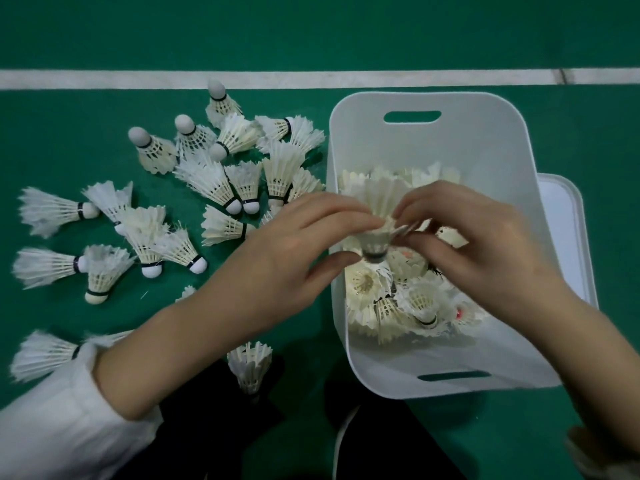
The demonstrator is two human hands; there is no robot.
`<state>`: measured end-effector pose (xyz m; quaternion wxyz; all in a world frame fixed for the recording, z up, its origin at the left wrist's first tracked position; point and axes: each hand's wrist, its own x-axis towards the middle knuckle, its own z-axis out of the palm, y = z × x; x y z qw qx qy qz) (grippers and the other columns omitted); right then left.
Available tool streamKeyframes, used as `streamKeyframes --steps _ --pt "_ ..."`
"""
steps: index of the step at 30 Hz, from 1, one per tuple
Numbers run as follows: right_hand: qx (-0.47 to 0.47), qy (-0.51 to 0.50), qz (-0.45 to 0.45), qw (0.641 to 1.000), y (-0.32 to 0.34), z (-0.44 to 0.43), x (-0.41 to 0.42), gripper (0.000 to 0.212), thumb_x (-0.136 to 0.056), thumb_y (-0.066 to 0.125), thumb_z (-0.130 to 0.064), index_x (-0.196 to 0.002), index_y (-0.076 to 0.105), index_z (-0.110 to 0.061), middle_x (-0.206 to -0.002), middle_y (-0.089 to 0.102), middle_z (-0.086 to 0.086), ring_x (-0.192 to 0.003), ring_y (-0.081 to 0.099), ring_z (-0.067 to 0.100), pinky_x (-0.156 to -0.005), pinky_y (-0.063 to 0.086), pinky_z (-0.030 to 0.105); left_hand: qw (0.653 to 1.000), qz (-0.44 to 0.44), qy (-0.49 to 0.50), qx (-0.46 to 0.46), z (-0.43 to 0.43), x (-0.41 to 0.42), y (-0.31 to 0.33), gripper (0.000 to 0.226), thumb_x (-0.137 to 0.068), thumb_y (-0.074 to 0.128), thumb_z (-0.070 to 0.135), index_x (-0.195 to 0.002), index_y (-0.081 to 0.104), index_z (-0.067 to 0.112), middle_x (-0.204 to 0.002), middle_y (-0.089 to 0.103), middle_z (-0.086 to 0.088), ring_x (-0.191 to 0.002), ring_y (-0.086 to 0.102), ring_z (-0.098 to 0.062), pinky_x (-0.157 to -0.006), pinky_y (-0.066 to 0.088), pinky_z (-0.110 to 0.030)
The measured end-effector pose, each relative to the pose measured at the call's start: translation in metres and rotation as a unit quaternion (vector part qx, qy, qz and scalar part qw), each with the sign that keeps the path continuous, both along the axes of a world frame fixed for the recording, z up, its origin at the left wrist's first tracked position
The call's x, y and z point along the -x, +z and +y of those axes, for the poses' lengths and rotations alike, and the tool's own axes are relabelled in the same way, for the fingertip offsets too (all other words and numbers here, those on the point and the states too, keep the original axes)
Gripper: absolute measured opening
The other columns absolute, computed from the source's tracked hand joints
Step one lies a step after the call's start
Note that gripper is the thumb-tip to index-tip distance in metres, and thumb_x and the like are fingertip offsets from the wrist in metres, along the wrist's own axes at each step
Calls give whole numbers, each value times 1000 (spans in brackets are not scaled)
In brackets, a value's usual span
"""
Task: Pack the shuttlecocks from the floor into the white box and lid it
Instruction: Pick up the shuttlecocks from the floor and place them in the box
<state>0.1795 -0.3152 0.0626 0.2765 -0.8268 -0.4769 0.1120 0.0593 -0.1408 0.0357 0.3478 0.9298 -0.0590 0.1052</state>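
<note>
Green court floor (104, 36) | left hand (287, 251) and right hand (485, 244) both pinch one white feather shuttlecock (377, 237) above half-filled white plastic box (433, 147), centre-right | loose shuttlecocks (207, 181) left | risk: squeezed feathers may snap.

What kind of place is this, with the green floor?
Most likely a badminton court: a smooth green floor, a white line painted across it, and lots of feather shuttlecocks lying about beside a white box.
</note>
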Motion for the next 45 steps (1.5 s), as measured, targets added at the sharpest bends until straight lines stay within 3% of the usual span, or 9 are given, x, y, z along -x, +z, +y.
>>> streamKeyframes --steps 3,8,13,20,26,30,36,41,45 --pt "-19 -96 18 995 3 -12 -7 9 -83 67 -17 -85 63 -9 -85 63 4 -74 57 12 -71 48 20 999 31 34 23 8 3 4 40 -90 53 25 -129 51 19 -130 50 3 -119 45 -5 -104 34 -18" --pt "40 -227 57 971 -19 -21 -28 8 -89 58 -19 -94 61 -12 -89 62 3 -82 62 22 -72 48 29 979 116 165 7 45 14 -14 23 -91 50 29 -110 59 20 -101 56 9 -86 53 -2 -74 42 -13" --pt "95 -221 36 970 -52 -17 -29 14 -91 55 -17 -98 62 -7 -94 61 8 -82 57 22 -74 44 33 920 236 304 -76 92 36 -74 26 -91 52 31 -106 58 10 -100 57 -6 -87 54 -22 -72 40 -32" --pt "216 -155 4 964 -82 -13 -30 15 -91 54 -18 -94 63 -6 -84 52 -2 -83 52 21 -70 40 31 877 328 337 -102 99 49 -118 45 -87 60 33 -114 50 -1 -107 54 -22 -99 51 -36 -82 41 -40" --pt "237 -147 -7 960 -80 -9 -31 21 -92 52 -27 -98 63 -11 -90 55 -1 -81 50 17 -68 38 28 898 281 322 -104 103 54 -127 27 -89 59 25 -100 59 1 -95 59 -18 -92 51 -33 -77 40 -40" --pt "261 -125 12 957 -64 -7 -27 30 -92 49 -35 -117 56 -19 -114 53 -1 -81 54 15 -71 43 31 927 230 289 -63 105 58 -117 17 -89 60 21 -95 63 5 -92 59 -10 -90 49 -25 -75 33 -29" --pt "120 -126 17 985 -11 14 -11 19 -90 52 -30 -105 62 -23 -103 56 -10 -81 60 12 -78 50 38 937 185 293 50 90 54 -66 6 -93 52 22 -99 52 20 -87 53 14 -66 58 -14 -58 43 -25" --pt "22 7 31 999 5 61 28 18 -92 51 -23 -102 65 -15 -106 57 -4 -80 56 6 -73 48 22 962 145 223 51 86 58 -43 11 -90 57 13 -99 62 12 -89 58 13 -78 53 1 -67 39 1" --pt "63 123 24 990 -13 94 57 34 -90 41 -32 -116 56 -15 -122 50 1 -81 61 14 -65 54 32 985 111 127 20 82 63 -35 14 -86 59 12 -98 65 7 -90 66 1 -80 53 -4 -71 40 -8"
